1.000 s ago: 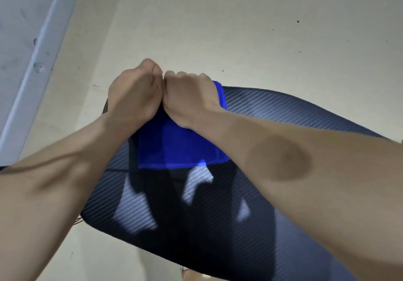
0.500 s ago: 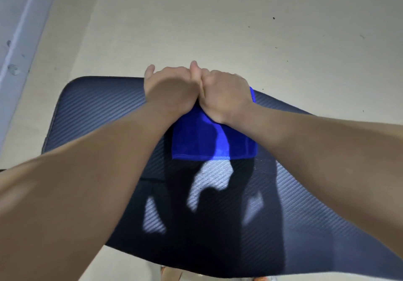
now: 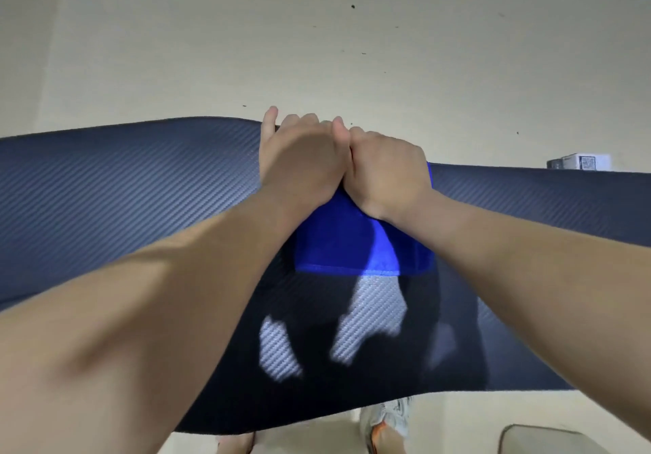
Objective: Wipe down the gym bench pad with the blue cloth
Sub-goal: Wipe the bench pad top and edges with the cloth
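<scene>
The dark, carbon-weave gym bench pad (image 3: 123, 186) runs across the view from left to right. A folded blue cloth (image 3: 352, 246) lies flat on it near the far edge. My left hand (image 3: 299, 161) and my right hand (image 3: 387, 175) sit side by side on the cloth's far end, thumbs touching, fingers curled over the pad's far edge and pressing the cloth down. The far part of the cloth is hidden under both hands.
Beige floor (image 3: 317, 48) lies beyond the pad. A small white box (image 3: 581, 162) sits on the floor at the far right. Below the pad's near edge I see a grey shoe (image 3: 387, 418) and a pale rounded object (image 3: 563, 439) at the bottom right.
Both hands and the cloth have slid along the pad, away from its rounded end, which has left the view on the left. More of the pad's length shows on both sides.
</scene>
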